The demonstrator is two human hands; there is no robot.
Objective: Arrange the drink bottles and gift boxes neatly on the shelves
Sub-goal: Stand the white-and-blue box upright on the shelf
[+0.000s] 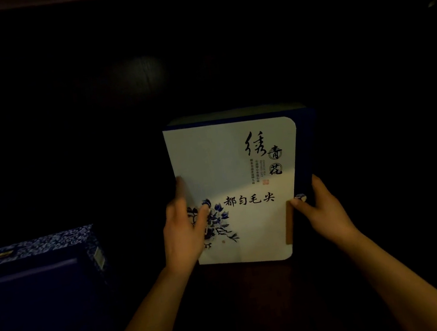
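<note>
Upright on the dark shelf (258, 287), the white tea gift box (239, 187) stands between both hands: left hand (183, 233) and right hand (323, 209) clasp opposite edges, equally near, long axis vertical.

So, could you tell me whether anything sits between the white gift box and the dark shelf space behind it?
Nothing visible does, though it is very dark there. The blue patterned box sits off to the left of the white gift box.

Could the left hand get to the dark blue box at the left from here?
Probably yes. The left hand is on the white box, and the dark gap between it and the blue box shows nothing in the way, though the scene is dim.
</note>
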